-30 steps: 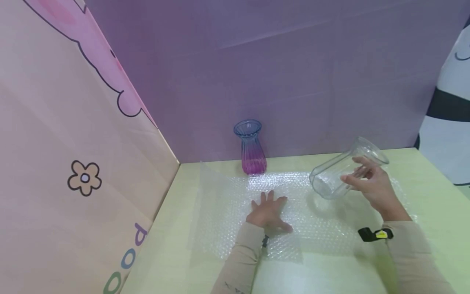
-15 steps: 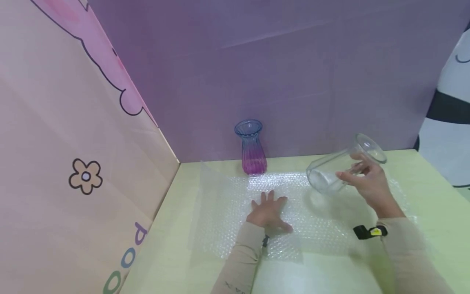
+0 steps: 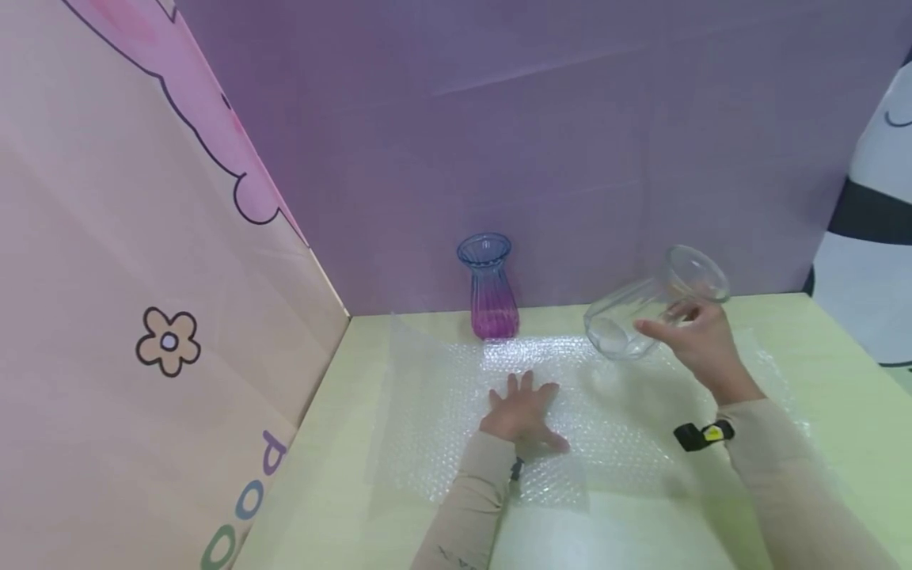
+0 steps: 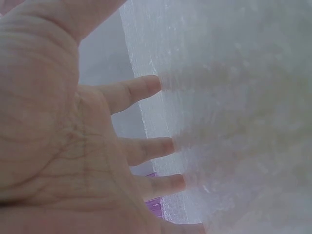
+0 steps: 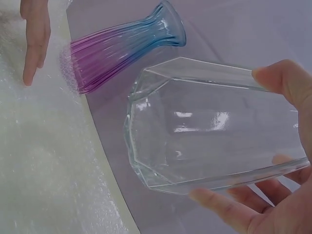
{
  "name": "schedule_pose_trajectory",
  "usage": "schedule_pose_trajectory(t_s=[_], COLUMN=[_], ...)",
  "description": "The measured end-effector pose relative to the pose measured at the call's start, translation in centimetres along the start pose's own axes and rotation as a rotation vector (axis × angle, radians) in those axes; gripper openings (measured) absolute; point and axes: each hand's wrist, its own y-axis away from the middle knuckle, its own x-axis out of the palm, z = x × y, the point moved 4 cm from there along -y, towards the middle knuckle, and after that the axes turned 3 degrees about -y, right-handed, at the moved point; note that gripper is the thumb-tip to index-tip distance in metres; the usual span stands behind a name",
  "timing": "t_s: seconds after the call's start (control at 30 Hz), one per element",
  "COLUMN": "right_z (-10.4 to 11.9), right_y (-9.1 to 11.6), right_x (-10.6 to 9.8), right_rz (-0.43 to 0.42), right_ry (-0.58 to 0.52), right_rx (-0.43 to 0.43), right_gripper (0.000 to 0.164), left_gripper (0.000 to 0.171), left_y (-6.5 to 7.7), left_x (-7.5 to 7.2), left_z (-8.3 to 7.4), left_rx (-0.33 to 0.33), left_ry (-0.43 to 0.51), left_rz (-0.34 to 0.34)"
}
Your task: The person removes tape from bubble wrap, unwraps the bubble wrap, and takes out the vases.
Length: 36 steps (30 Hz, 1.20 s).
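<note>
A clear glass vase point(image 3: 620, 321) with a faceted base and flared rim is tilted in the air, its base toward the left. My right hand point(image 3: 705, 344) grips it around the body; in the right wrist view the thumb lies on one side of the vase point(image 5: 209, 122) and the fingers on the other. A sheet of bubble wrap point(image 3: 627, 443) lies spread on the table. My left hand point(image 3: 523, 412) rests on it with fingers spread; the left wrist view shows the fingertips touching the bubble wrap point(image 4: 234, 122).
A ribbed vase point(image 3: 493, 297), blue at the top and pink-purple below, stands upright behind the bubble wrap. Behind the pale table point(image 3: 321, 475) rises a purple backdrop point(image 3: 570, 142). A printed panel point(image 3: 85, 317) borders the left side.
My right hand has moved left and slightly up with the clear vase, turning it so that its rim faces a little more toward the head camera. The left hand stays in place.
</note>
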Motion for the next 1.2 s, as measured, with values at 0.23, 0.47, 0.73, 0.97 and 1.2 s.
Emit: schedule_pose_trajectory(t_s=[0.23, 0.47, 0.73, 0.97, 1.2], right_z=[0.8, 1.4, 2.0, 1.7, 1.1], right_y=[-0.8, -1.6, -2.5, -3.4, -4.3], right_x=[0.7, 1.6, 2.1, 2.9, 4.2], right_rz=[-0.035, -0.019, -0.026, -0.080, -0.110], right_ry=[-0.032, -0.014, -0.009, -0.067, -0.139], right_rx=[-0.033, 0.015, 0.034, 0.009, 0.038], right_gripper=[0.050, 0.095, 0.091, 0.084, 0.092], left_gripper=[0.106, 0.105, 0.104, 0.106, 0.105], left_y=[0.1, 0.3, 0.5, 0.2, 0.2], left_x=[0.0, -0.2, -0.2, -0.1, -0.1], left_z=[0.1, 0.2, -0.1, -0.2, -0.1], left_rx=[0.001, 0.003, 0.011, 0.013, 0.006], left_ry=[0.011, 0.010, 0.028, 0.011, 0.010], left_rz=[0.004, -0.012, -0.014, 0.000, 0.000])
